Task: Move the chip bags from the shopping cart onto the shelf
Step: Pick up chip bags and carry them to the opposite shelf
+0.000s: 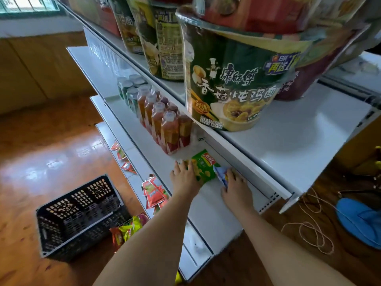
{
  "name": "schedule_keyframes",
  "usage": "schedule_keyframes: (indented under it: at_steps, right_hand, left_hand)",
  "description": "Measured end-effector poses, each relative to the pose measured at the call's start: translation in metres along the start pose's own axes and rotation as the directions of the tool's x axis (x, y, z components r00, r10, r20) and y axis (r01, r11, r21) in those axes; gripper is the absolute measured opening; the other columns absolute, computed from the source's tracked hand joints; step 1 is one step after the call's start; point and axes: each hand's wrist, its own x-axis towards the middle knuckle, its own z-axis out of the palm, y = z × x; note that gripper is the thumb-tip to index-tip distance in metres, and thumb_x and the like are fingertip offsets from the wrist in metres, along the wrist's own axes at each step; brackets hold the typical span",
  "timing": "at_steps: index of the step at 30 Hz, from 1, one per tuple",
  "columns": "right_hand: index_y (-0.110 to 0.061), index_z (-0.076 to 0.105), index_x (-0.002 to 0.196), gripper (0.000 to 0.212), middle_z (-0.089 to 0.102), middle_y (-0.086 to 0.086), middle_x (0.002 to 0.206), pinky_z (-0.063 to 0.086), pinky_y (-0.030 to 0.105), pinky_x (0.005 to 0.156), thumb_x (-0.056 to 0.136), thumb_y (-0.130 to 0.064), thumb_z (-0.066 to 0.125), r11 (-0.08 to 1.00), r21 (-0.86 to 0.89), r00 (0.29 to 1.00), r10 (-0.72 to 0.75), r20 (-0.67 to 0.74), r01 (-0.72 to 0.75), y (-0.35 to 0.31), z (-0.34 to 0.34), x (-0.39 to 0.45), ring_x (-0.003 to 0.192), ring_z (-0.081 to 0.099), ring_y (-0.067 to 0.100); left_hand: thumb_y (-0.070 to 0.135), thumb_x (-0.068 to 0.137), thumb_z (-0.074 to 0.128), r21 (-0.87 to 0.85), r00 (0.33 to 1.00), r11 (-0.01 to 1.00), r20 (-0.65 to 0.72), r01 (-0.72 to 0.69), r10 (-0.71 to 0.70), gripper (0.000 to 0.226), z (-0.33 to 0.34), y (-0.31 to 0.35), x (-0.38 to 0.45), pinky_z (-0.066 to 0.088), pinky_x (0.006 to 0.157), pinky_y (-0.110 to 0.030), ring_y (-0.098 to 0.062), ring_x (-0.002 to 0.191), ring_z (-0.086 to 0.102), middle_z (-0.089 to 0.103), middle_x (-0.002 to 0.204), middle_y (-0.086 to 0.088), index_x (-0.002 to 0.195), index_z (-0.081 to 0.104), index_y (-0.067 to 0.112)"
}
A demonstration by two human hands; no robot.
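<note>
Both hands were down on the white metal shelf, the one under the noodle tubs. The left hand lay on the near edge of a green chip bag, fingers fairly straight and spread over the glossy, crinkled foil. The right hand sat just beside it, its fingers curled onto a smaller blue bag, though the fingertips were hidden behind the bag and how firmly they held I could not tell. The two bags touched, the blue one overlapping the green one's right end. Both lay flat, just to the right of a block of plastic bottles with white caps and orange-red contents. Further left along the same shelf stood green cans, small and blurred.

Above the shelf, a big round noodle tub with a dark green wrapper jutted out and covered the back of the shelf from sight. Below the shelf, red sachets lay loose on a lower board. A black plastic basket with lattice sides stood on the shiny wooden floor to the left of the shelf, and more yellow and red bags were bunched against its right corner, partly cut off by the left forearm
</note>
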Motion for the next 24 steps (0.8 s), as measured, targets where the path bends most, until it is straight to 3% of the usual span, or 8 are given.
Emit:
schedule_keyframes:
  at_steps: [2,4,8,11,15,17,21,24]
  right_hand:
    - [-0.006,0.041,0.14,0.041,0.052,0.015,0.137,0.038,0.028,0.096,0.102,-0.022,0.037,0.998,0.004,0.997,0.068,-0.038,-0.068,-0.003,-0.003,-0.008,0.123,0.049,0.027]
    - [-0.01,0.048,0.133,0.036,0.062,0.016,0.123,0.046,0.031,0.083,0.101,-0.025,0.041,0.99,0.05,0.99,0.134,-0.049,-0.131,-0.008,-0.008,-0.01,0.107,0.058,0.027]
    - [-0.015,0.05,0.128,0.035,0.063,0.017,0.111,0.042,0.029,0.071,0.099,-0.033,0.046,0.962,0.18,0.975,0.215,-0.05,-0.203,-0.014,-0.006,-0.008,0.101,0.061,0.032]
    - [-0.014,0.054,0.122,0.036,0.065,0.013,0.11,0.047,0.032,0.077,0.094,-0.036,0.052,0.937,0.26,0.962,0.262,-0.082,-0.233,-0.018,-0.009,-0.004,0.101,0.062,0.031]
    - [-0.013,0.053,0.126,0.049,0.062,0.011,0.123,0.051,0.041,0.092,0.086,-0.041,0.058,0.884,0.359,0.948,0.319,0.007,-0.3,-0.022,-0.012,0.001,0.112,0.059,0.032]
    - [-0.014,0.051,0.127,0.055,0.061,0.011,0.125,0.052,0.044,0.092,0.082,-0.044,0.059,0.888,0.353,0.952,0.304,0.03,-0.295,-0.018,-0.01,0.005,0.112,0.059,0.032]
    - [-0.012,0.052,0.125,0.045,0.059,0.011,0.128,0.048,0.04,0.095,0.087,-0.035,0.06,0.852,0.391,0.937,0.329,0.12,-0.349,-0.025,-0.019,0.002,0.115,0.057,0.03]
    - [-0.01,0.052,0.124,0.032,0.057,0.018,0.13,0.047,0.034,0.085,0.097,-0.025,0.05,0.802,0.432,0.91,0.346,0.229,-0.413,-0.036,-0.031,-0.001,0.118,0.056,0.032]
  left_hand:
    - [0.045,0.084,0.071,0.057,0.999,0.998,0.042,-0.03,0.028,0.096,0.0,-0.001,0.007,0.01,0.122,-0.057,-0.038,0.152,-0.006,-0.001,0.166,-0.013,0.155,0.013,0.016]
    - [0.045,0.079,0.075,0.069,0.995,0.996,0.092,-0.053,0.047,0.101,0.002,-0.003,0.011,0.008,0.122,-0.058,-0.039,0.151,-0.008,-0.004,0.165,-0.012,0.154,0.014,0.016]
    - [0.06,0.081,0.062,0.052,0.985,0.997,0.165,-0.06,0.05,0.086,0.008,-0.002,0.011,0.02,0.115,-0.058,-0.04,0.146,0.019,0.022,0.159,-0.01,0.147,0.031,0.016]
    - [0.049,0.094,0.044,0.045,0.993,0.999,0.116,-0.026,0.021,0.05,0.007,0.003,0.008,0.034,0.103,-0.049,-0.034,0.121,0.044,0.048,0.129,-0.011,0.128,0.057,0.014]
    - [0.03,0.094,0.055,-0.175,0.993,0.981,0.097,0.082,-0.066,0.036,0.002,0.009,0.005,0.046,0.093,-0.041,-0.035,0.11,0.055,0.055,0.119,-0.016,0.119,0.061,0.004]
    - [0.024,0.087,0.066,-0.362,0.985,0.917,0.108,0.167,-0.136,0.042,0.001,0.011,0.003,0.049,0.091,-0.039,-0.035,0.109,0.057,0.053,0.121,-0.017,0.122,0.053,0.005]
    - [0.014,0.073,0.082,-0.647,0.93,0.668,0.256,0.368,-0.264,0.085,0.0,0.006,0.006,0.051,0.091,-0.037,-0.035,0.118,0.055,0.044,0.132,-0.014,0.14,0.03,0.008]
    - [0.006,0.075,0.079,-0.686,0.905,0.604,0.395,0.405,-0.159,0.057,-0.002,0.003,0.014,0.054,0.094,-0.034,-0.025,0.104,0.062,0.063,0.126,-0.014,0.125,0.054,0.007]
